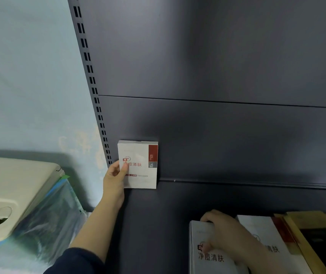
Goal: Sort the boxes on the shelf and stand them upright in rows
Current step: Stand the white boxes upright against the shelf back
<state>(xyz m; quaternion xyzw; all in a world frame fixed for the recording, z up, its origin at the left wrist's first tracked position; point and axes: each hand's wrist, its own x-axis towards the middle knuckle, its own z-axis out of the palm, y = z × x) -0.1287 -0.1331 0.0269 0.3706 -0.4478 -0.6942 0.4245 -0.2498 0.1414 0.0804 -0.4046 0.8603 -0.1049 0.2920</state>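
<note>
- The right hand (224,233) is closest to the camera, near the front edge of the shelf (168,214). Its fingers curl over the top edge of the near white box (207,260) and the thumb presses on the front, so it grips that box.
- The near white box shows its printed face up. Its long side runs from the front edge toward the back. Its bottom part is cut off by the picture.
- Just beside it on the right is the next white box (257,227), facing the same way. The right arm hides a lot of it.
- Further right sit the yellow and dark boxes (306,232). They are cut off, and I cannot count them.
- The left hand (114,176) is at the back left corner of the shelf. Its fingers and thumb pinch the left side of the standing white box (140,165).
- The standing white box is upright, long side up and down, front facing out. Its back is against the dark back panel (217,135).
- That makes three white boxes with red writing.
- Left of the shelf is a cream machine (10,184) on clear plastic wrap (49,214).
</note>
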